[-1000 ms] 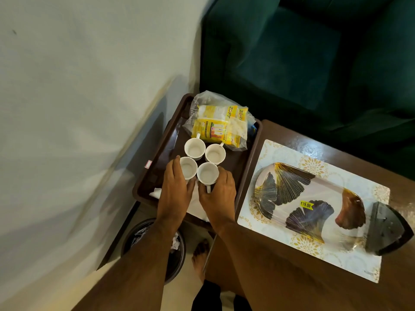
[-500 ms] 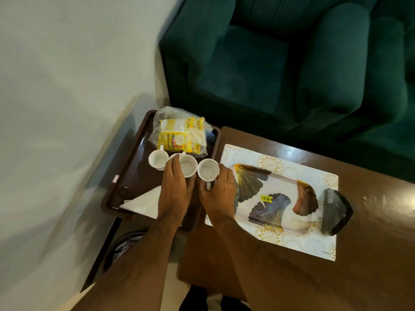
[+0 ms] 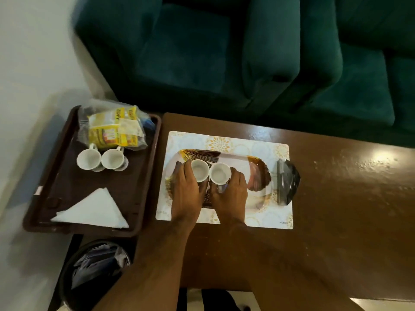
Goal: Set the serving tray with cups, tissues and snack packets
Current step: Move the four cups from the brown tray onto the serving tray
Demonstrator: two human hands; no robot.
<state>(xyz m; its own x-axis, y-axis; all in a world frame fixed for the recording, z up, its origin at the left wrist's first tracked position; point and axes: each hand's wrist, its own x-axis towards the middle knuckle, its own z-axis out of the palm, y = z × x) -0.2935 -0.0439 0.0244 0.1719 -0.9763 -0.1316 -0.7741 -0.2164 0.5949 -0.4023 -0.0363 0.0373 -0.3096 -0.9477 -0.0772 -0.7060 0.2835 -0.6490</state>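
Observation:
The patterned serving tray (image 3: 258, 167) lies on a white placemat (image 3: 253, 216) on the brown table. My left hand (image 3: 187, 194) grips one white cup (image 3: 199, 170) and my right hand (image 3: 231, 194) grips another white cup (image 3: 219, 173), both held side by side over the tray's left half. To the left, a dark brown tray (image 3: 148, 176) holds two more white cups (image 3: 89, 159) (image 3: 112, 158), a clear bag of yellow snack packets (image 3: 114, 129) and a folded white tissue (image 3: 92, 209).
A dark shiny holder (image 3: 287, 182) sits at the serving tray's right end. A green sofa (image 3: 224, 52) runs along the table's far side. A waste bin (image 3: 96, 270) stands on the floor below the brown tray. A white wall is at the left.
Both hands lifted a cup each off the brown tray and carried them right, over the patterned serving tray. Two cups stayed behind.

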